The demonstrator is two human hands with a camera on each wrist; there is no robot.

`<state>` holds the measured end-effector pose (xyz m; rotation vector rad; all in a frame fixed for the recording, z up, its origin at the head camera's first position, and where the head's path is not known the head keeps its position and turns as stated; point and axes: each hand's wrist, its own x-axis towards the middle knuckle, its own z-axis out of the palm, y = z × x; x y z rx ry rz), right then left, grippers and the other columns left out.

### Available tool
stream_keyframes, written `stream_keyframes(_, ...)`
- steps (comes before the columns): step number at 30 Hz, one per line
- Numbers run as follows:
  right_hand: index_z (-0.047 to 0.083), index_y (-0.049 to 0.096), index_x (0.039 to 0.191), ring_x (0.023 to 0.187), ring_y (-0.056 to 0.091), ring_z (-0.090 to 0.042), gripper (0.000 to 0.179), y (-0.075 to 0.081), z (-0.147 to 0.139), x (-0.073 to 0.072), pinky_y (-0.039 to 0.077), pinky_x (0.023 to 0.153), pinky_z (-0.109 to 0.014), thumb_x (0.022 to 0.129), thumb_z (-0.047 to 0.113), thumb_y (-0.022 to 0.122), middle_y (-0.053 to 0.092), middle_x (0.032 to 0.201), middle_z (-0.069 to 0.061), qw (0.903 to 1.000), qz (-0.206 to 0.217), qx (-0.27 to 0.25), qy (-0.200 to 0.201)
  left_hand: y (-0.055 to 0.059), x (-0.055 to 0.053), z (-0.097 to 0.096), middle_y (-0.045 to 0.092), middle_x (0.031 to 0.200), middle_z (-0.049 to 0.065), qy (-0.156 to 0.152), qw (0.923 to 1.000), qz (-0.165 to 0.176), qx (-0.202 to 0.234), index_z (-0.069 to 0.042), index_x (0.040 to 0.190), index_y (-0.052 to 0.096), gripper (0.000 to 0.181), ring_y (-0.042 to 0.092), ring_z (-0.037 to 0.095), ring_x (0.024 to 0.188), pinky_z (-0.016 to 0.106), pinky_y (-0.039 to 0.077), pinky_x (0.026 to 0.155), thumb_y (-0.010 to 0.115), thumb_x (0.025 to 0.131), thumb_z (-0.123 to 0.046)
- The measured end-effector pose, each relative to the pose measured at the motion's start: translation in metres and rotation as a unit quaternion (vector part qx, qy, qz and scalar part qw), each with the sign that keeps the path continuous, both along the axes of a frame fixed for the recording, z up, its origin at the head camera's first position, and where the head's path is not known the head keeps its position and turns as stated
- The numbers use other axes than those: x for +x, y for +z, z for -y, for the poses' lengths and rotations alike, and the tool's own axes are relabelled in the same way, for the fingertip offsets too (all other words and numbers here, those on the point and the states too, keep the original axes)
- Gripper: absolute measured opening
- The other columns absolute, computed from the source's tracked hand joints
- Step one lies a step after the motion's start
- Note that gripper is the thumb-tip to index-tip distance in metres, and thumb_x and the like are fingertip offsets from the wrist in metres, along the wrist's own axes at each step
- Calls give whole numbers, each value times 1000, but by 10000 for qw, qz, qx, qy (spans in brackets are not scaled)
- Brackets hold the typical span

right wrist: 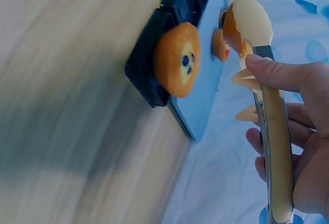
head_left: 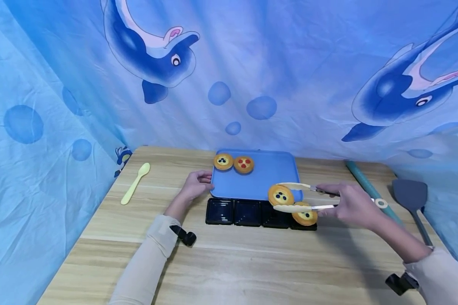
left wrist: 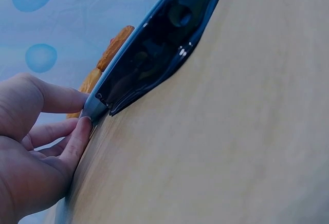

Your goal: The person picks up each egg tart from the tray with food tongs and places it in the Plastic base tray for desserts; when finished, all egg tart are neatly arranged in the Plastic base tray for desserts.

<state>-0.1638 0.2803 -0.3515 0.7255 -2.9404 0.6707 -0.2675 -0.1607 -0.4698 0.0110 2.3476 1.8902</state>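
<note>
My right hand [head_left: 353, 206] grips a pair of food tongs [right wrist: 277, 147] with cream-coloured tips. Between those tips is an egg tart [head_left: 280, 195] with dark berries, over the front right part of the blue tray [head_left: 267, 169]. Another berry-topped tart [right wrist: 176, 59] sits in the rightmost compartment of a black sectioned container [head_left: 247, 212] along the tray's front edge. At the tray's left edge, my left hand [head_left: 196, 185] pinches the rim with thumb and fingers [left wrist: 77, 139]. Side by side at the tray's back left lie a dark-berry tart [head_left: 223, 161] and a red-topped tart [head_left: 244, 164].
A pale yellow spoon [head_left: 135, 183] lies on the wooden table [head_left: 229, 267] at the left. On the right are a teal rolling pin [head_left: 360, 178], partly behind my right hand, and a dark grey spatula [head_left: 410, 195]. A blue dolphin-print curtain [head_left: 290, 76] hangs behind the table.
</note>
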Motion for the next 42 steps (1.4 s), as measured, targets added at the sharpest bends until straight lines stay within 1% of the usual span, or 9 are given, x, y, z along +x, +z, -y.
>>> stream_keyframes(7,8,69,126,46,34,-1,64,-13,3,7,30,43,-24,70,30,91,72,112,-12,9998,35,174,28,1,1,1,62,118,22,-16,10000,12,-4,8,130,58,52,60,32,107,32,52,90,71,80,11)
stream_keyframes(10,8,69,125,46,31,-1,65,-19,4,7,29,43,-23,68,29,92,71,114,-14,9997,41,224,-9,0,1,1,62,118,23,-9,10000,1,6,9,130,58,52,60,32,106,32,52,89,71,80,11)
stream_keyframes(14,5,69,124,43,18,-1,65,-25,6,7,23,39,-23,67,26,92,69,117,-17,9997,74,228,-37,0,1,1,61,119,22,0,10000,35,-9,7,130,58,51,59,31,107,34,52,91,71,81,9)
stream_keyframes(18,4,70,123,45,32,-3,64,-28,7,8,25,40,-23,67,26,92,70,117,-16,9997,62,246,-54,-1,1,0,61,120,22,-8,10000,39,2,7,131,58,51,59,32,108,35,51,92,71,82,8)
stream_keyframes(19,4,70,123,49,41,-5,64,-29,8,8,27,41,-24,67,26,92,70,117,-15,9996,37,265,-63,-1,1,0,61,120,22,-17,10000,32,-1,7,131,58,51,59,32,108,35,51,92,71,82,8)
stream_keyframes(21,5,71,122,64,58,-14,64,-31,8,9,32,45,-25,66,26,93,71,115,-13,9994,-40,337,-59,0,2,-1,61,120,23,-22,10000,34,8,7,131,57,51,59,33,109,35,52,92,71,82,9)
stream_keyframes(25,6,71,120,91,66,-31,63,-34,10,8,37,47,-26,65,27,93,72,113,-12,9992,-137,374,-46,1,2,0,61,120,22,5,10000,56,1,8,131,57,52,59,33,109,34,52,92,71,81,9)
stream_keyframes(33,6,72,120,91,65,-29,63,-35,12,7,43,53,-28,65,29,93,72,111,-10,9988,-292,395,-48,0,0,0,61,120,23,-3,10000,19,36,9,131,57,51,59,34,110,36,52,93,70,81,11)
stream_keyframes(42,5,71,120,84,63,-27,63,-33,11,9,37,50,-27,65,26,93,72,112,-12,9988,-251,418,-82,-1,-1,0,62,117,21,52,10000,15,28,8,130,58,51,60,30,105,32,53,89,71,80,11)
